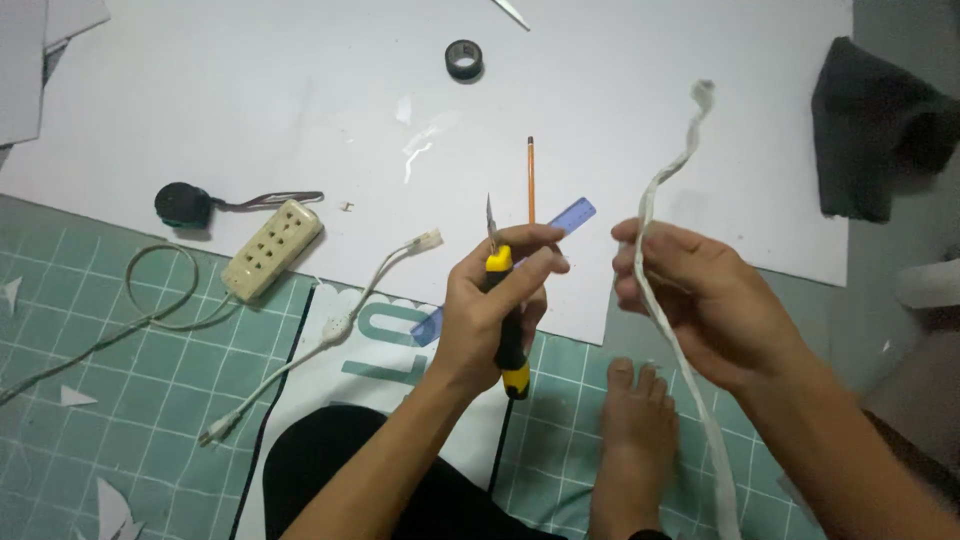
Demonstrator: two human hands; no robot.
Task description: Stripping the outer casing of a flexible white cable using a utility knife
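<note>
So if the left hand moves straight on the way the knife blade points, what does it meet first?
Probably the orange pencil lying on the white board; the utility knife in the left hand points up beside it. Depth is unclear, so it may pass above.

knife point(505, 310): glossy yellow and black plastic handle in my left hand point(490, 310), thin metal blade
strip point(665, 300): white, soft, cloth-like, in my right hand point(700, 300)
ruler point(565, 220): translucent blue plastic
sheet point(300, 100): matt white paper
mat point(100, 400): green, smooth
</note>
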